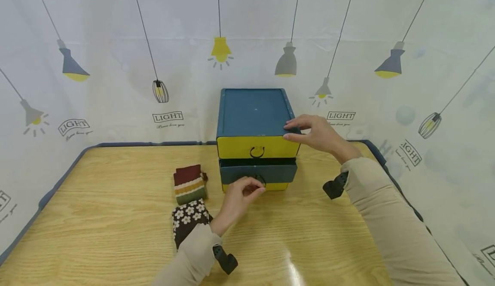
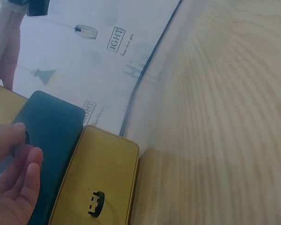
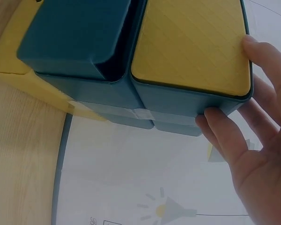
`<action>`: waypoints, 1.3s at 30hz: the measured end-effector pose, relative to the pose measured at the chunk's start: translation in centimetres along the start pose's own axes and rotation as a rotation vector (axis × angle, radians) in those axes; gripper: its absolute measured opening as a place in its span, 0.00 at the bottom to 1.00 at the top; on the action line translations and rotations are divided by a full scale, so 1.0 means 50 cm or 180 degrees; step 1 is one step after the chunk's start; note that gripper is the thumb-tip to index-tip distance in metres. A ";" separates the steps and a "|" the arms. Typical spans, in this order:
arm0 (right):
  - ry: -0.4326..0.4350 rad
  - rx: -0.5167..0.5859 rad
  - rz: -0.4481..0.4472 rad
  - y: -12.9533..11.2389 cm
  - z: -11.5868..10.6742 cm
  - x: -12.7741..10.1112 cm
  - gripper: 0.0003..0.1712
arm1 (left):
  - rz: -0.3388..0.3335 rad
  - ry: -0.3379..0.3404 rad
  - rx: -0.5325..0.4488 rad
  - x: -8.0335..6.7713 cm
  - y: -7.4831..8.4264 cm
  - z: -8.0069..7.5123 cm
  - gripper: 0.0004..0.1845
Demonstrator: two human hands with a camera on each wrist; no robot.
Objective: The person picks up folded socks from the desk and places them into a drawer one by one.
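Teal middle drawer [image 1: 251,170], ajar, is pinched at its ring handle [image 1: 261,177] by the nearer left hand [image 1: 239,196]. Drawer unit [image 1: 253,112] is gripped top-right by the right hand [image 1: 321,134].

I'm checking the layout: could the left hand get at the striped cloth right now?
Probably yes: the striped cloth lies uncovered on the table near the left hand. But that hand seems to pinch the handle of the blue drawer, so it would first need to let go.

Both arms [image 1: 398,217] outstretched.
Pinching with left grip [image 1: 236,195], thumb [image 1: 258,193] near curled fingertips [image 1: 249,180]; holding right grip [image 1: 319,133] farther forward, fingers [image 1: 303,120] nearly straight, thumb apart.
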State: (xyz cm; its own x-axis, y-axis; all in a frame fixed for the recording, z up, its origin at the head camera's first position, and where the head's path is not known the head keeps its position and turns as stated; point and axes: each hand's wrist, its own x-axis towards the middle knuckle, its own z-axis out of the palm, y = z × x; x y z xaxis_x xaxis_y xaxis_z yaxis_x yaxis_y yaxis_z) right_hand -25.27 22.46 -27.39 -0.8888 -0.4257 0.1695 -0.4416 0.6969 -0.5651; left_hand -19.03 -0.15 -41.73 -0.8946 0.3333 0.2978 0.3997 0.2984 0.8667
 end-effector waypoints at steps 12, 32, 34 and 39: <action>0.0028 -0.0042 0.0000 -0.001 -0.001 0.000 0.20 | 0.0061 -0.0204 -0.0181 -0.073 0.025 0.013 0.08; 0.0009 -0.0029 0.0040 0.000 0.001 0.001 0.20 | 0.0385 -0.0803 -0.0677 -0.174 0.052 0.021 0.10; 0.0010 -0.0004 0.0046 0.001 0.001 0.001 0.20 | 0.0367 -0.0840 -0.0681 -0.177 0.050 0.022 0.10; 0.0015 0.0023 0.0041 0.004 0.002 0.002 0.20 | 0.0332 -0.0890 -0.0648 -0.182 0.048 0.024 0.09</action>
State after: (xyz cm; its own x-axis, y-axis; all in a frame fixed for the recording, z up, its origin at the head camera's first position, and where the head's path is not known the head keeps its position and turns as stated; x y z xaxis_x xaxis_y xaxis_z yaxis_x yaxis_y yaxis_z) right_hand -25.45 22.49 -27.57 -0.8950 -0.4141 0.1659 -0.4292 0.6981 -0.5731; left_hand -9.68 -1.40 -42.87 -0.7504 0.5928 0.2923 0.4129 0.0751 0.9077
